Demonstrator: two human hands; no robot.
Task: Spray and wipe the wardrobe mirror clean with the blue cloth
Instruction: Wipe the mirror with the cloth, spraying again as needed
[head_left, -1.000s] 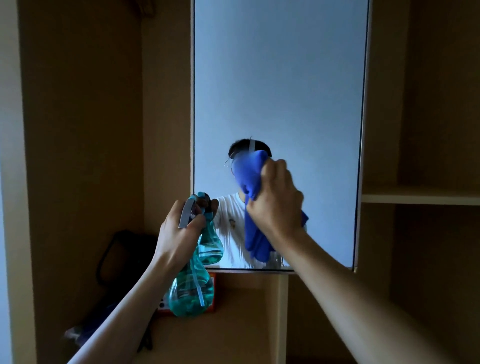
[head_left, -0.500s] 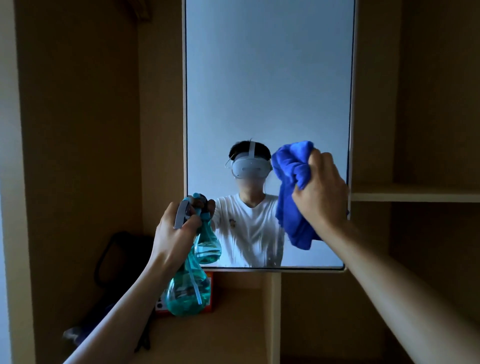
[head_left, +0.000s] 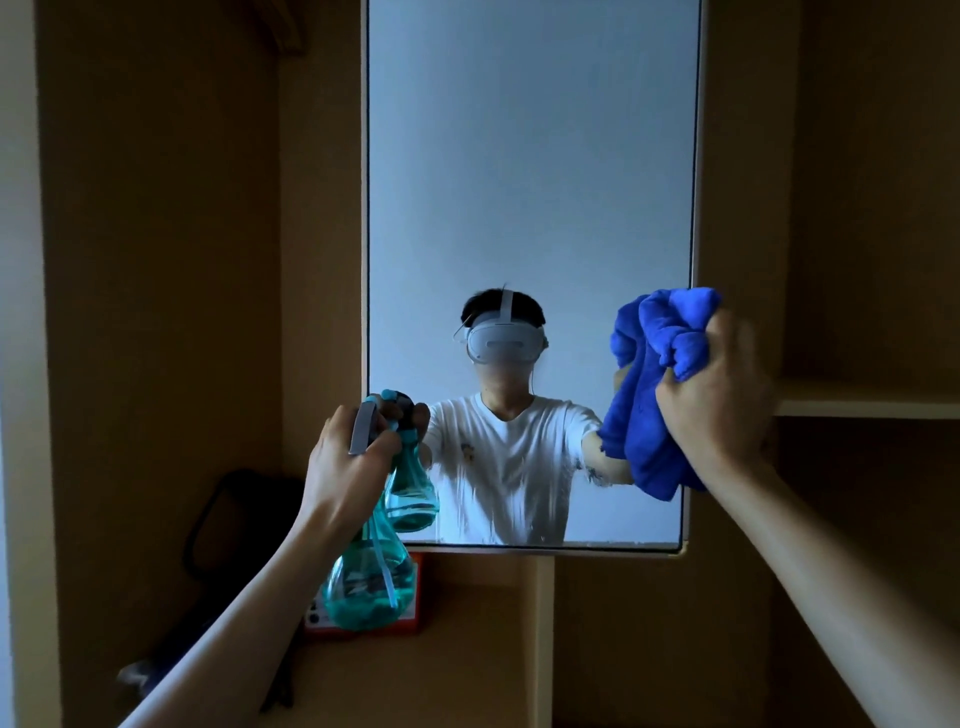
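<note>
My left arm comes in from about 7 o'clock, forearm bare, sloping up toward 1 o'clock with the wrist nearly straight. My left hand (head_left: 348, 467) is wrapped round the neck of the spray bottle (head_left: 371, 587), its back facing me, fingers (head_left: 387, 442) curled across the trigger head. My right arm enters from 4 o'clock and rises toward 11 o'clock. My right hand (head_left: 711, 400) sits higher than the left, well apart at its 2 o'clock, fisted on the bunched blue cloth (head_left: 654, 384). Its knuckles are blurred, so each finger's lie is unclear.
</note>
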